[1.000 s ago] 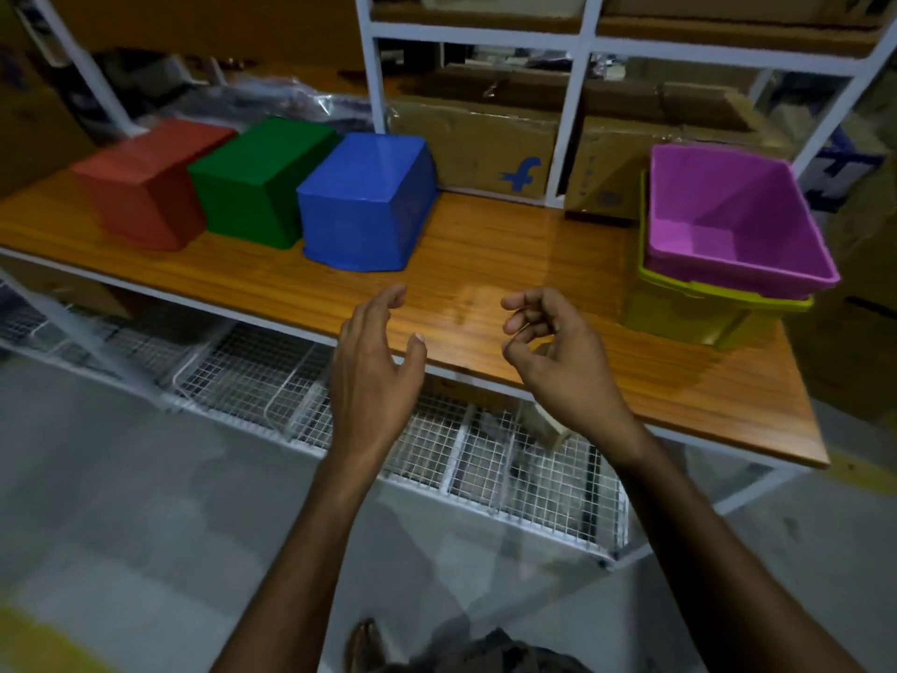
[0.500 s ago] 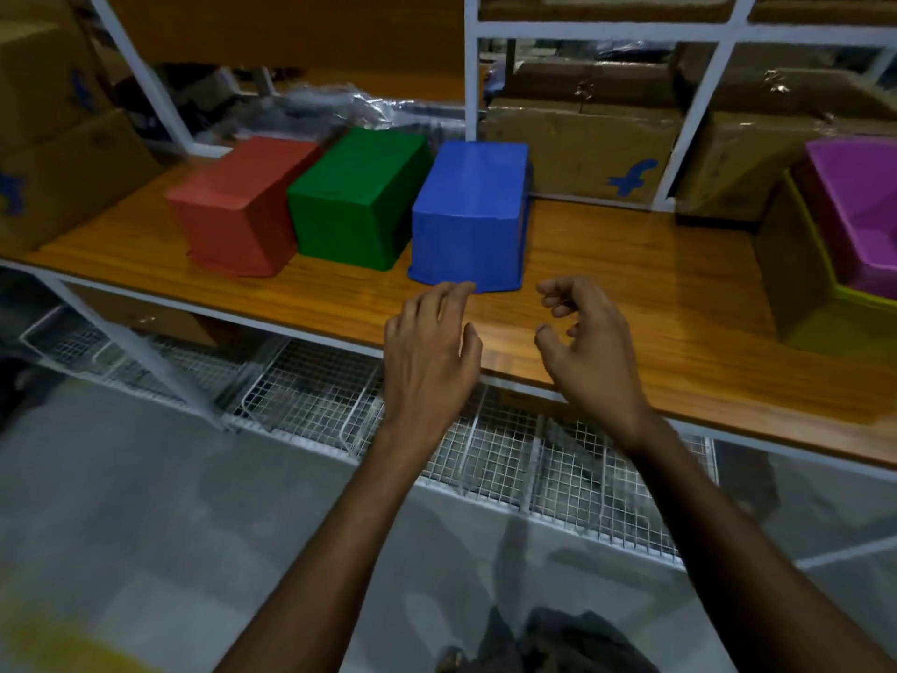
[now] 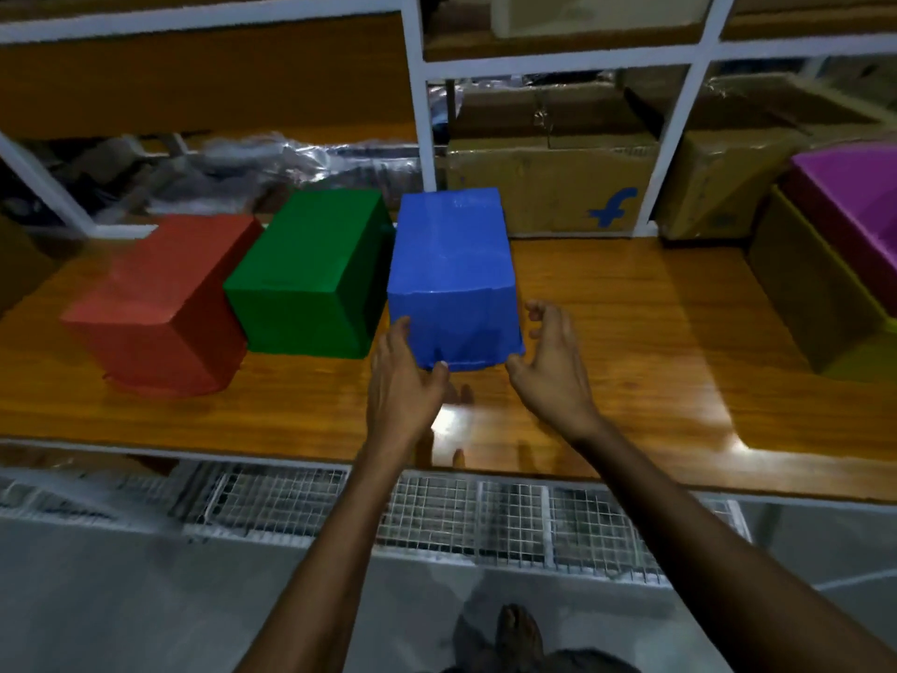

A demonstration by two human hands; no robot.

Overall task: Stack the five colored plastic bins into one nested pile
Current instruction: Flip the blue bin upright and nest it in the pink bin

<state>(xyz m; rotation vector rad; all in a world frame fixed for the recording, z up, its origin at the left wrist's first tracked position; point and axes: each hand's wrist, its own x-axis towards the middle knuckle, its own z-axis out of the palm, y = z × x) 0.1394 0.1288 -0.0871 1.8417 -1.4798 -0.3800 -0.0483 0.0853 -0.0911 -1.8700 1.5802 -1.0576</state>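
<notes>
The blue bin (image 3: pixel 451 264) stands upside down on the wooden desk (image 3: pixel 631 332), just above the middle of the frame. It is the right-hand one in a row of three overturned bins, with the green bin (image 3: pixel 310 274) just beside it and the red bin (image 3: pixel 160 303) further left. The left hand (image 3: pixel 403 376) grasps the blue bin's near left corner, thumb on the lower front edge and fingers along the left side. The right hand (image 3: pixel 553 361) is released, fingers spread and loosely bent just beside the near right corner; whether its thumb touches the bin cannot be told. At the right edge of the frame a purple bin (image 3: pixel 854 211) sits nested inside a yellow-green bin (image 3: pixel 815 293). Cardboard boxes (image 3: pixel 548 187) stand behind the desk.
</notes>
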